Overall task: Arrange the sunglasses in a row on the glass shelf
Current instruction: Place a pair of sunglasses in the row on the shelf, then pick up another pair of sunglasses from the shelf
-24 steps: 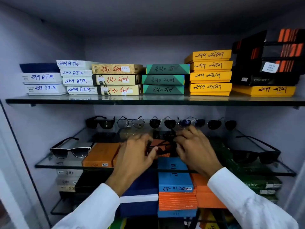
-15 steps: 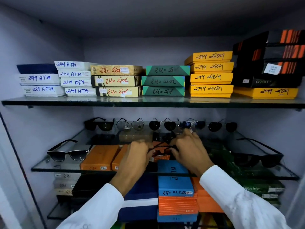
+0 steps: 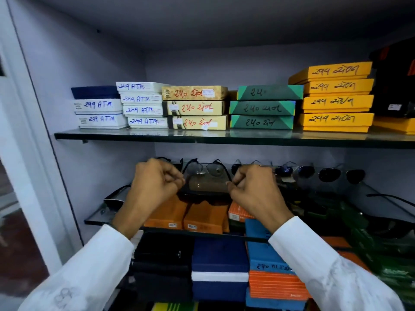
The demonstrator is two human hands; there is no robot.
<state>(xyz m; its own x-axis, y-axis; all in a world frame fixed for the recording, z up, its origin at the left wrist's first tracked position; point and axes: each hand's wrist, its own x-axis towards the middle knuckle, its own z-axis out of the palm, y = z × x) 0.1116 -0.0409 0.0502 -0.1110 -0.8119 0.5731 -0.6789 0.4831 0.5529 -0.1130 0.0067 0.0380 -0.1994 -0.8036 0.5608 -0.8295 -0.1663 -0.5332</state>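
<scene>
Your left hand (image 3: pixel 155 182) curled, fingertips pinching left end of dark sunglasses (image 3: pixel 203 190). Pair raised above glass shelf (image 3: pixel 98 217), near orange boxes (image 3: pixel 186 217), in front of far row of sunglasses (image 3: pixel 314 172). Your right hand (image 3: pixel 253 187) pinching right end.

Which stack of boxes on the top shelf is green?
The green stack, three boxes high, between the beige stack and the yellow stack.

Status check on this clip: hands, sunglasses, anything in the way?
Left hand and right hand pinch dark sunglasses at each end, raised over orange boxes. Back row crowded.
</scene>
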